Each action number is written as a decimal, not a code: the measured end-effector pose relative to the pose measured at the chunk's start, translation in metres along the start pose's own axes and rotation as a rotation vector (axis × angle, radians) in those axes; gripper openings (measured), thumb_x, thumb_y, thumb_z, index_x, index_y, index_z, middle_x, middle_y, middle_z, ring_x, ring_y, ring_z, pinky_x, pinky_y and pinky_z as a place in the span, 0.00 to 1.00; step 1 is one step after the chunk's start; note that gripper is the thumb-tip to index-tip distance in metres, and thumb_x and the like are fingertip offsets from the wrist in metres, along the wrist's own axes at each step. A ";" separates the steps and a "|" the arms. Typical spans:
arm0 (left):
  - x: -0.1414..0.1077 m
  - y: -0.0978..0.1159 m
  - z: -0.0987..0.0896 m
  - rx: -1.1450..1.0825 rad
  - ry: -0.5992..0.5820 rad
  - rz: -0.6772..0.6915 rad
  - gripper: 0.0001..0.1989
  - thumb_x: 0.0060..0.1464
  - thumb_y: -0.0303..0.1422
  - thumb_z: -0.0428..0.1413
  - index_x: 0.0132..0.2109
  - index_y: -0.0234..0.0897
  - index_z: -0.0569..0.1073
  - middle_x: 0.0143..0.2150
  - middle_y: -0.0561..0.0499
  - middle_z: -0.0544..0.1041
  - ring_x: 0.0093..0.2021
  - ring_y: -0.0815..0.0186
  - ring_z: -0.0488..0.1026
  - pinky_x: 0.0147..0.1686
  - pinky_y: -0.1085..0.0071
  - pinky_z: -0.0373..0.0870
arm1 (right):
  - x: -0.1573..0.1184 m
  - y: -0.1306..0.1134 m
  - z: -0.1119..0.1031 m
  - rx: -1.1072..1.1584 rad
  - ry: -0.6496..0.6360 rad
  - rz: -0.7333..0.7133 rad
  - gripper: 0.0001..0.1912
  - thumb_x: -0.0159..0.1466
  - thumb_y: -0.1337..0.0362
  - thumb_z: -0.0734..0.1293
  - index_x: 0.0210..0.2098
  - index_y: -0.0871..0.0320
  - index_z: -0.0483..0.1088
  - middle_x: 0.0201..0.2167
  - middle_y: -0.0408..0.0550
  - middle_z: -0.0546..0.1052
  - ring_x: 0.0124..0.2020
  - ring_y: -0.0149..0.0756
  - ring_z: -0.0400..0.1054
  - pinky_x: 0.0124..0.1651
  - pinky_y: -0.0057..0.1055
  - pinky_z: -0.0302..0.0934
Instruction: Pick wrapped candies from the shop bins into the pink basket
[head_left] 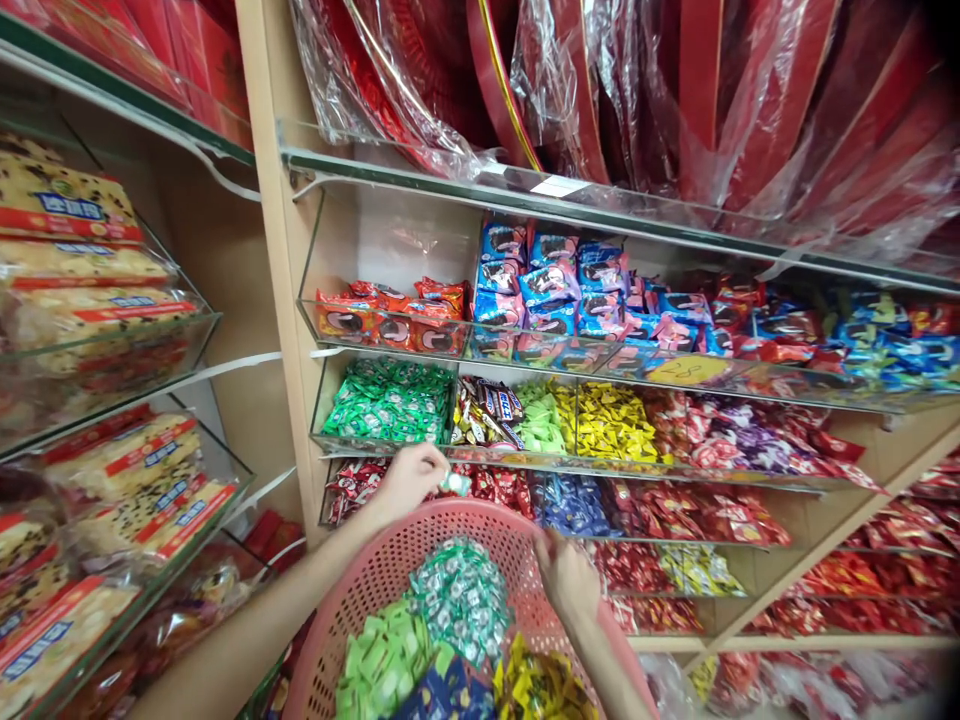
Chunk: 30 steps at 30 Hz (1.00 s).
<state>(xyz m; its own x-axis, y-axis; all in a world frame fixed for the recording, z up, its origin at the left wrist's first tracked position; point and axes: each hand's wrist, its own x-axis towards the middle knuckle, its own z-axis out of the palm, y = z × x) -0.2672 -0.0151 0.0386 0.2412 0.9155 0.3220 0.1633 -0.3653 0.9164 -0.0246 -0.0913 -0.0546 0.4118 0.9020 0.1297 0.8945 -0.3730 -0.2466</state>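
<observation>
My left hand [411, 480] pinches a small wrapped candy [455, 484] with a pale green and white wrapper, just above the far rim of a pink plastic basket [360, 572]. With fingers closed over the basket's right rim, my right hand [568, 577] holds it. Inside lie separate heaps of wrapped sweets: green-and-white candies [461, 600], light green ones [382, 655], dark blue ones [442, 692] and yellow ones [536, 680]. Behind my left hand, a glass shelf compartment holds bright green wrapped candies [390, 400].
Chocolate bars [499, 400] and yellow candies [615, 420] fill neighbouring compartments. Above them are blue snack packs [551, 285] behind a glass edge. Plastic-wrapped red items [600, 90] overhang the top shelf. Packaged cakes [75, 290] stand on glass shelves at left, beside a wooden upright [274, 250].
</observation>
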 end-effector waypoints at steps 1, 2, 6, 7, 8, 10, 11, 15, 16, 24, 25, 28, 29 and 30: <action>-0.008 -0.006 0.011 0.081 -0.119 0.004 0.04 0.41 0.29 0.53 0.25 0.33 0.70 0.21 0.55 0.70 0.22 0.73 0.66 0.23 0.77 0.59 | 0.000 0.000 -0.001 0.002 0.003 0.005 0.22 0.67 0.54 0.51 0.52 0.55 0.68 0.43 0.54 0.76 0.45 0.44 0.70 0.44 0.35 0.60; -0.015 -0.012 0.021 0.164 -0.210 0.015 0.03 0.42 0.28 0.52 0.25 0.33 0.70 0.22 0.55 0.70 0.23 0.73 0.65 0.23 0.78 0.58 | 0.000 -0.001 -0.001 0.004 0.006 0.006 0.22 0.67 0.54 0.51 0.52 0.55 0.68 0.43 0.54 0.76 0.45 0.43 0.70 0.44 0.35 0.60; -0.035 -0.036 0.050 0.440 -0.440 0.028 0.05 0.43 0.26 0.48 0.24 0.33 0.68 0.22 0.56 0.68 0.24 0.73 0.62 0.23 0.77 0.53 | -0.001 0.000 -0.003 0.005 0.015 0.004 0.23 0.67 0.54 0.51 0.51 0.55 0.68 0.43 0.54 0.76 0.46 0.43 0.70 0.45 0.35 0.60; -0.037 -0.042 0.054 0.491 -0.471 0.024 0.05 0.43 0.25 0.48 0.24 0.33 0.67 0.22 0.56 0.67 0.24 0.73 0.61 0.23 0.77 0.52 | -0.001 0.000 -0.004 0.007 0.015 0.006 0.23 0.67 0.54 0.51 0.52 0.55 0.68 0.43 0.54 0.76 0.46 0.43 0.69 0.45 0.35 0.60; -0.039 -0.048 0.057 0.536 -0.499 0.020 0.05 0.42 0.24 0.48 0.23 0.33 0.67 0.21 0.56 0.67 0.24 0.73 0.61 0.24 0.77 0.51 | -0.002 0.001 -0.004 0.008 0.016 0.008 0.22 0.67 0.54 0.51 0.52 0.55 0.68 0.43 0.55 0.76 0.46 0.43 0.69 0.45 0.35 0.60; -0.041 -0.057 0.060 0.597 -0.557 0.000 0.05 0.41 0.23 0.49 0.22 0.33 0.66 0.20 0.57 0.65 0.24 0.73 0.60 0.24 0.77 0.51 | -0.004 0.003 -0.005 0.012 0.018 0.007 0.22 0.67 0.54 0.51 0.51 0.55 0.69 0.43 0.55 0.76 0.47 0.43 0.68 0.45 0.35 0.60; -0.042 -0.061 0.062 0.618 -0.591 -0.015 0.05 0.40 0.23 0.50 0.21 0.34 0.65 0.20 0.57 0.65 0.24 0.73 0.60 0.25 0.76 0.51 | -0.004 0.004 -0.005 0.014 0.019 0.007 0.22 0.67 0.54 0.51 0.51 0.55 0.69 0.44 0.55 0.76 0.48 0.43 0.68 0.45 0.35 0.60; -0.051 -0.072 0.069 0.674 -0.675 -0.023 0.06 0.43 0.25 0.53 0.22 0.34 0.66 0.22 0.56 0.66 0.27 0.71 0.62 0.30 0.76 0.57 | -0.007 0.005 -0.008 0.017 0.014 0.018 0.22 0.67 0.54 0.51 0.51 0.55 0.69 0.44 0.55 0.75 0.47 0.43 0.68 0.46 0.36 0.59; -0.053 -0.073 0.071 0.692 -0.680 -0.006 0.05 0.44 0.26 0.54 0.23 0.35 0.66 0.23 0.55 0.67 0.29 0.70 0.63 0.32 0.75 0.58 | -0.007 0.005 -0.008 0.014 0.012 0.019 0.22 0.67 0.54 0.51 0.51 0.55 0.69 0.43 0.55 0.75 0.47 0.43 0.68 0.47 0.36 0.58; -0.061 -0.068 0.075 0.873 -0.682 0.068 0.04 0.49 0.25 0.49 0.29 0.36 0.67 0.38 0.49 0.69 0.39 0.65 0.66 0.39 0.72 0.62 | -0.008 0.009 -0.004 0.029 0.019 0.006 0.23 0.67 0.54 0.51 0.52 0.56 0.68 0.45 0.55 0.75 0.48 0.43 0.68 0.48 0.37 0.58; -0.062 -0.066 0.075 0.893 -0.679 0.068 0.05 0.50 0.26 0.48 0.29 0.36 0.67 0.38 0.48 0.69 0.39 0.64 0.67 0.39 0.71 0.62 | -0.008 0.010 -0.003 0.031 0.019 0.002 0.23 0.67 0.54 0.51 0.52 0.56 0.68 0.45 0.55 0.75 0.48 0.44 0.68 0.47 0.37 0.58; -0.062 -0.063 0.074 0.928 -0.660 0.048 0.06 0.52 0.27 0.46 0.33 0.35 0.68 0.38 0.46 0.69 0.39 0.63 0.68 0.38 0.69 0.62 | -0.009 0.010 -0.002 0.028 0.010 0.001 0.23 0.67 0.54 0.51 0.52 0.57 0.68 0.45 0.55 0.75 0.47 0.45 0.69 0.47 0.37 0.58; -0.062 -0.062 0.074 0.934 -0.652 0.042 0.07 0.53 0.27 0.46 0.33 0.35 0.68 0.39 0.46 0.69 0.38 0.62 0.68 0.37 0.68 0.62 | -0.009 0.010 -0.003 0.026 0.005 0.002 0.23 0.67 0.54 0.51 0.52 0.57 0.68 0.44 0.55 0.75 0.47 0.45 0.69 0.47 0.37 0.59; -0.061 -0.062 0.073 0.935 -0.645 0.042 0.07 0.54 0.27 0.46 0.33 0.35 0.69 0.39 0.45 0.70 0.37 0.62 0.68 0.37 0.68 0.62 | -0.009 0.009 -0.003 0.024 -0.001 0.002 0.23 0.67 0.54 0.50 0.51 0.57 0.68 0.43 0.56 0.76 0.47 0.46 0.69 0.47 0.38 0.59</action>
<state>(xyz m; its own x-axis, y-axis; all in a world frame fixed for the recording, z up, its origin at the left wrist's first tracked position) -0.2218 -0.0607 -0.0552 0.6664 0.7411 -0.0820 0.7283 -0.6236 0.2841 -0.0194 -0.1035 -0.0555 0.4136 0.9014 0.1283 0.8891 -0.3695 -0.2701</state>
